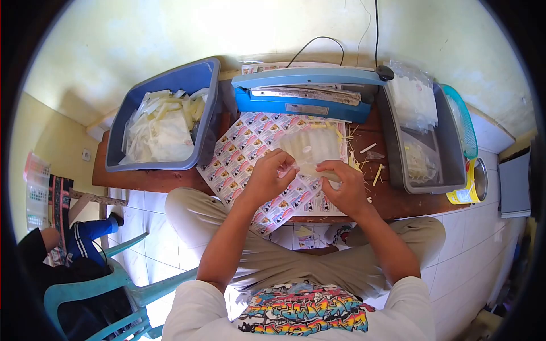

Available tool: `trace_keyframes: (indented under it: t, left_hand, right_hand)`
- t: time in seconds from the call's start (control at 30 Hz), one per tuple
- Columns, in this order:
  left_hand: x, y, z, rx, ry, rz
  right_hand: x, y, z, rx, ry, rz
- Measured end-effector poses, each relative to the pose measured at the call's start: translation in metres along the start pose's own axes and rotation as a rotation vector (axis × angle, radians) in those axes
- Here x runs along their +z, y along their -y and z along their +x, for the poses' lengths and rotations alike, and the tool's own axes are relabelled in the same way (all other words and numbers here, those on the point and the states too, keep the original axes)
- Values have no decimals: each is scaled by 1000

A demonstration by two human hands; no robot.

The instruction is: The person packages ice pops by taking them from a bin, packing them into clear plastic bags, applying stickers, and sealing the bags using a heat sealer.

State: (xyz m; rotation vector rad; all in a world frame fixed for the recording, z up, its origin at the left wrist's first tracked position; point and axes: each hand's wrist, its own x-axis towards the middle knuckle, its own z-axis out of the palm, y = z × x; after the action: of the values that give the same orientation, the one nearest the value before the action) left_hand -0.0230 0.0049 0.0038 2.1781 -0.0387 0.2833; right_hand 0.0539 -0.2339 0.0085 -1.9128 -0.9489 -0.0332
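A clear plastic packet (pixel 310 146) with pale strips or sections inside lies over the printed sheet, in front of the sealer. My left hand (pixel 274 175) pinches near its lower left corner, thumb and fingertips close together. At the lower right edge, my right hand (pixel 343 184) grips it between thumb and bent fingers. Part of the packet's near edge is hidden by the fingers. Just beyond stands a blue impulse sealer (pixel 301 107), its light blue arm (pixel 310 77) raised a little above the base.
At left, a blue-grey bin (pixel 207 122) holds many filled packets (pixel 162 133). A grey bin (pixel 401 167) at right holds clear plastic bags (pixel 412 96). Yellowish scraps (pixel 378 174) litter the wooden table (pixel 369 207). A yellow tin (pixel 463 184) stands beyond. Another person's leg (pixel 91 236) shows lower left.
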Motion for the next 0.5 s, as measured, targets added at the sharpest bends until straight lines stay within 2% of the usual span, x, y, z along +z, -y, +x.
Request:
trace_keyframes:
  t: [0.13,0.2,0.33,0.43,0.5]
  left_hand:
    - [3,2,-8,-19,19,-16]
    - [3,4,-12,-53,31,-37]
    - [4,5,-19,-51,-9,-87]
    - [2,6,-22,-124,-55,-152]
    - [0,7,-24,-126,-20,-127]
  right_hand:
    - [24,1,1,78,-52,28]
    - [37,1,1,160,-19,144]
    - [52,8,-1,143,39,189]
    - [57,12,-5,170,117,194]
    - [56,10,-7,59,148,65]
